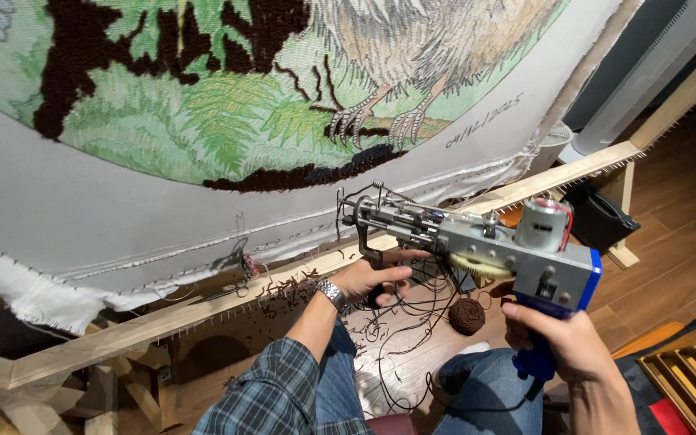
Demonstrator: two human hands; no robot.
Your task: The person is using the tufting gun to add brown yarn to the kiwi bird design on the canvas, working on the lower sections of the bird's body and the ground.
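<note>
A big grey cloth [82,209] stretches across a wooden frame [163,318] in front of me, printed and partly tufted with green leaves, dark brown branches and the clawed feet of a bird. A small clump of loose threads [249,264] hangs at its lower edge, just above the frame's rail. Short brown yarn scraps [283,288] lie scattered on the rail and on the wooden floor [670,209] below. A ball of brown yarn [466,316] sits on the floor between my knees, with loose strands trailing around it. A black box [602,216] stands past the frame's end.

I hold a tufting gun [477,242] just below the cloth, its needle end pointing at the fabric's bare lower margin, not touching it. My left hand [374,280], with a metal watch [332,293] on the wrist, is closed around the front handle. My right hand [561,342] is wrapped tightly around the blue rear grip.
</note>
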